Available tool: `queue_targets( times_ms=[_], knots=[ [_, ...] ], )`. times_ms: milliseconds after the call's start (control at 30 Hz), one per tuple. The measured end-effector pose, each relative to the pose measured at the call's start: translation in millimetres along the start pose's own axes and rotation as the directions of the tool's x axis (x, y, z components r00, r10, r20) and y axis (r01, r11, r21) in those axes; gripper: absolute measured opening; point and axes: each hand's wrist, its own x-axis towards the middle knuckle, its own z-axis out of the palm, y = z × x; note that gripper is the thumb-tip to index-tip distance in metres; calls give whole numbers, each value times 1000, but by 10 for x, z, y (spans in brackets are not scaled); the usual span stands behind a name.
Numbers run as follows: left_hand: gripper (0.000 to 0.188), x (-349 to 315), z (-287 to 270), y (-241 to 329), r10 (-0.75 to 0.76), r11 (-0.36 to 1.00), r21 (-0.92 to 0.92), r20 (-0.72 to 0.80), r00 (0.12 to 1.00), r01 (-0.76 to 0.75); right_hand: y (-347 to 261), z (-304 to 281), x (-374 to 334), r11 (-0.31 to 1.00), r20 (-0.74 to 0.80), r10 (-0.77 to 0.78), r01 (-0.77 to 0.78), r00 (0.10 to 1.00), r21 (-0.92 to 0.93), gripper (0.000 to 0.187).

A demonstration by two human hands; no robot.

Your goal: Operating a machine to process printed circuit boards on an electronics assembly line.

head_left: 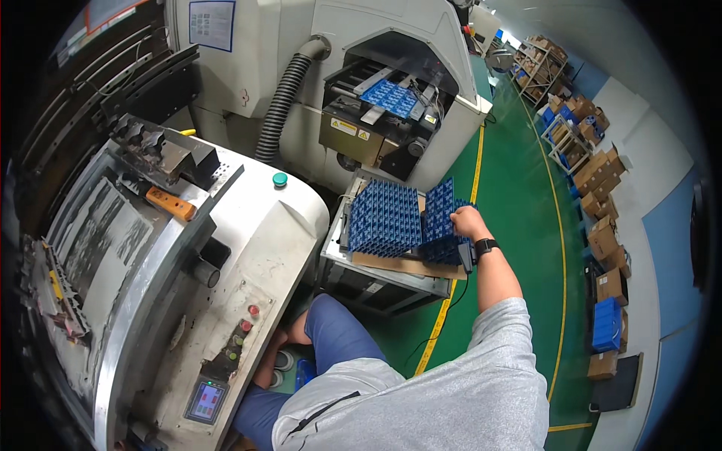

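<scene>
My right hand [468, 223], with a dark watch on the wrist, is closed on the right edge of a blue circuit board panel [439, 207]. That panel stands tilted up above a lower stack of blue panels [444, 250]. To its left is a taller stack of blue panels [383, 216], fanned in tight layers. Both stacks rest on brown cardboard [406, 264] on top of a small cart [387, 276]. My left hand does not show.
Behind the cart, another blue panel [391, 98] lies on rails in a machine opening. At left stands a white printing machine [256, 214] with a green button [280, 180], an orange-handled scraper [170, 203] and a small screen [205, 401]. Cardboard boxes [602, 177] line the right wall.
</scene>
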Motion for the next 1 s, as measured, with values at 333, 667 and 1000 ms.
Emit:
queue_targets(
  times_ms=[333,667,1000],
  knots=[
    [46,-103,275,-337,32,999,-4,-30,999,-32,146,322,79,996,173,6,9,985,-86,34],
    [54,-174,491,-656,126,991,43,-53,991,-124,163,279,148,983,234,-38,78,972,-165,32],
    [35,-125,297,-398,-103,994,40,96,990,99,192,313,238,960,330,-21,111,944,-256,28]
  ],
)
